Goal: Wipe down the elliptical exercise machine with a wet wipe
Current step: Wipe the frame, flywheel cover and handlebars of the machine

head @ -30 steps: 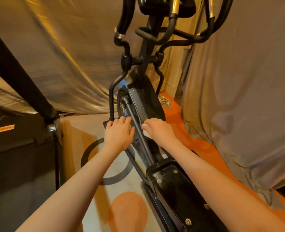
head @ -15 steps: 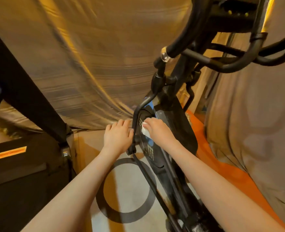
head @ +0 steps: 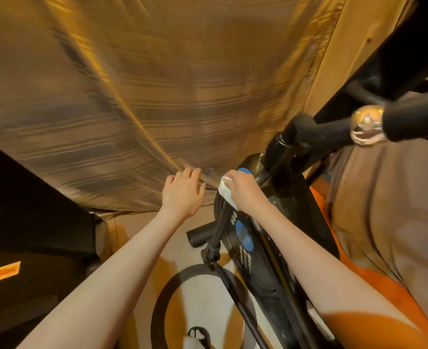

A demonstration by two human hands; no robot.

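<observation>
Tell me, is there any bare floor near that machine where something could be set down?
Yes: pale floor inside the dark ring, left of the elliptical's housing. It is crowded where the right hand presses the wipe, with the left hand alongside under the draped cloth.

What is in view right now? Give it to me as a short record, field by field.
machine: black elliptical, flywheel housing with blue markings
wipe: white wet wipe, pressed on the upper edge of the housing
right hand: right hand grips the wipe
left hand: left hand holds nothing, fingers relaxed, against the striped cloth
handlebar: black bar with a shiny metal collar, upper right
floor: pale mat with a dark ring and orange patches
</observation>
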